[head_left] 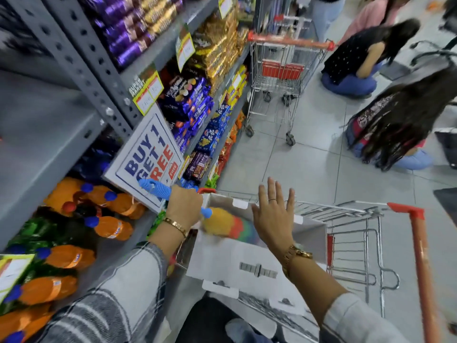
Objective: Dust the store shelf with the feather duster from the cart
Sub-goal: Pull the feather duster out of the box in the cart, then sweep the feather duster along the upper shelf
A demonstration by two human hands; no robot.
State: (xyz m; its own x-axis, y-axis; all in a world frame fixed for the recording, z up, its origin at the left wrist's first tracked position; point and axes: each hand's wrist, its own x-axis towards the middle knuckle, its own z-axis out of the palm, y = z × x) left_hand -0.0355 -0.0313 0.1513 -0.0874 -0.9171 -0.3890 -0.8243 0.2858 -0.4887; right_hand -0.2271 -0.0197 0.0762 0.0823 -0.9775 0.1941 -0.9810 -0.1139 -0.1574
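Grey store shelving (81,68) packed with biscuit packs and orange soda bottles (111,227) fills the left of the aisle. At its near end, the left hand (184,206) has its grip closed around the blue handle of the feather duster (222,222), whose bright feathers lie in a white box (237,266) in the cart (418,233). The right hand (273,214) hovers above the box, fingers spread, holding nothing.

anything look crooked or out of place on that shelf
Yes: the "buy 1 get 1 free" sign hangs tilted off the shelf edge, not square with the price tags. Below it, orange soda bottles lie on their sides at mixed angles. No spill shows.
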